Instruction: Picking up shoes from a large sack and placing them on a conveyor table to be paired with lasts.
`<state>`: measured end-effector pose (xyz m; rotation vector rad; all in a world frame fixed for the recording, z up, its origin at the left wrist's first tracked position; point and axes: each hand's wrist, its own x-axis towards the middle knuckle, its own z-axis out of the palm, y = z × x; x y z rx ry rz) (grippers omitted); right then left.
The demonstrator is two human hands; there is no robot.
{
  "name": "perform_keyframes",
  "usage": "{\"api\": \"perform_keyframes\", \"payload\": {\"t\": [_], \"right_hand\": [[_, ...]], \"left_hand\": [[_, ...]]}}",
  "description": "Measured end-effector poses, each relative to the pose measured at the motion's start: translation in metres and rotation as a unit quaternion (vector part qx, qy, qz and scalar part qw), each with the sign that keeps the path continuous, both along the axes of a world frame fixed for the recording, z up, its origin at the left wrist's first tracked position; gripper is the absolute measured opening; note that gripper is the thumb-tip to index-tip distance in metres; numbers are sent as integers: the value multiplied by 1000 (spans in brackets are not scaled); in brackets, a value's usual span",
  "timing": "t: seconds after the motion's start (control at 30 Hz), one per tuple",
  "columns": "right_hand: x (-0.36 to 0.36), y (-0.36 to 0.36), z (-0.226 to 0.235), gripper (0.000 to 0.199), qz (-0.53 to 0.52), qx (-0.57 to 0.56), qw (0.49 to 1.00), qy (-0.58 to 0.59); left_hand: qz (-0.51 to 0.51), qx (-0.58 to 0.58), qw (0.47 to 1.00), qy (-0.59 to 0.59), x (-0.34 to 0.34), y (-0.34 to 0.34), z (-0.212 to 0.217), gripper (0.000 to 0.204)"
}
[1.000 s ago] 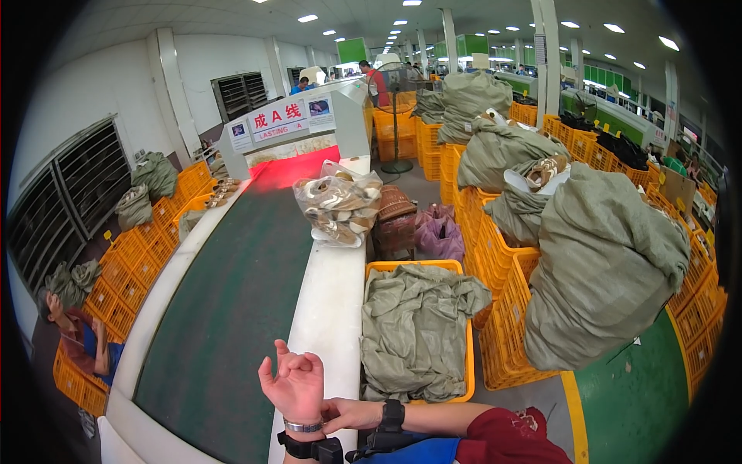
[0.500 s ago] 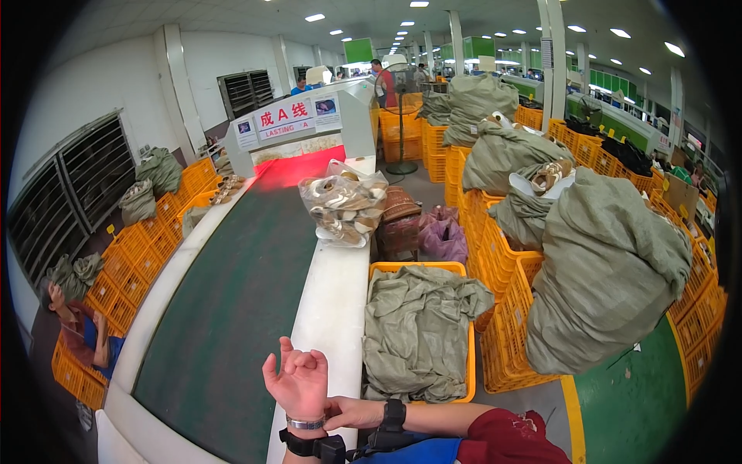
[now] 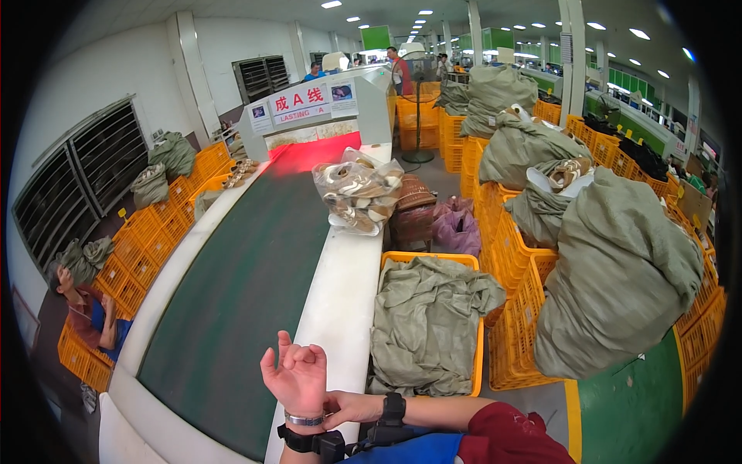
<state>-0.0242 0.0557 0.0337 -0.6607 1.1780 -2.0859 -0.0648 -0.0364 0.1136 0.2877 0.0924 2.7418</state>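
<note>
My left hand (image 3: 295, 377) is raised over the right edge of the green conveyor belt, palm toward me. It holds nothing, and its fingers are loosely curled and apart. Around that wrist sits a silver metal-band wristwatch (image 3: 304, 420), with a black strap holding a small device (image 3: 315, 444) just below. My right hand (image 3: 345, 407) reaches across from the right and grips the watch band at the side of the wrist. Its fingertips are partly hidden behind the left wrist. A black band (image 3: 393, 407) circles my right wrist.
The green conveyor belt (image 3: 232, 309) has white ledges. A clear bag of shoes (image 3: 359, 192) rests on the right ledge. Beside it stands a yellow crate (image 3: 478, 359) holding a grey-green sack (image 3: 429, 325). Stacked yellow crates bear bulging sacks (image 3: 618, 271). At far left, a person (image 3: 93, 317) sits.
The view has turned slightly left, so the surroundings sit farther right in the picture. My hands keep nearly the same pose, with the right still at the left wrist.
</note>
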Motion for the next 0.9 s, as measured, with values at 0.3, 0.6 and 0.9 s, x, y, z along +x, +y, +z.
{"api": "perform_keyframes", "payload": {"t": [0.3, 0.6, 0.9], "right_hand": [[-18, -12, -8, 51, 114, -67, 991, -9], [-36, -34, -6, 49, 280, -77, 951, -109], [-30, -74, -37, 49, 468, -51, 862, -188]], "left_hand": [[96, -17, 995, -19, 0, -15, 1, 30], [227, 12, 973, -42, 8, -43, -2, 31], [415, -36, 907, -63, 42, -65, -6, 30]]}}
